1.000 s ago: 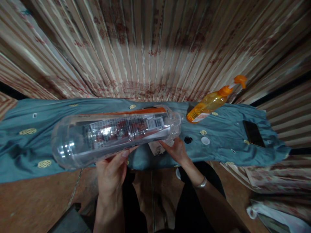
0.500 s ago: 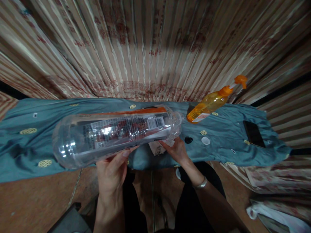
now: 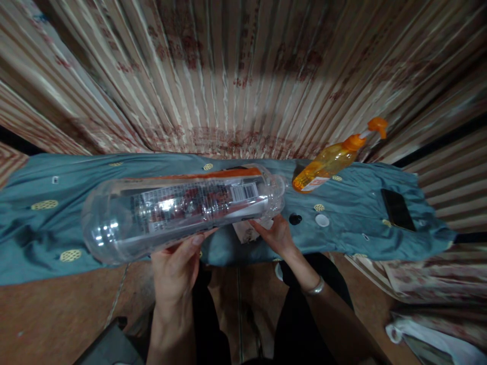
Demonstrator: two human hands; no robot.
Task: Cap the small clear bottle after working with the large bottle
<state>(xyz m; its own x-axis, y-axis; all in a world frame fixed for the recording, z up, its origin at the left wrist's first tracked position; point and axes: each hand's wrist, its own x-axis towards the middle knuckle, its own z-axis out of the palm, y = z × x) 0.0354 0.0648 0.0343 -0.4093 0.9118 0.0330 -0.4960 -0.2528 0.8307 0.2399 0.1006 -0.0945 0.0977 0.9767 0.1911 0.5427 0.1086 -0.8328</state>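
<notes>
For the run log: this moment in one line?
left hand: holds clear bottle sideways | right hand: touches its end | below: blue cloth

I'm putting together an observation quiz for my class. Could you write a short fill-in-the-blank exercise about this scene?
1. The left hand supports the clear bottle; the right hand is at the end nearer the ____ pump bottle.
2. Beside the black cap lies a ____ cap.
3. The phone lies on the cloth to the ____ of both caps.

Missing words: orange; white; right.
</notes>
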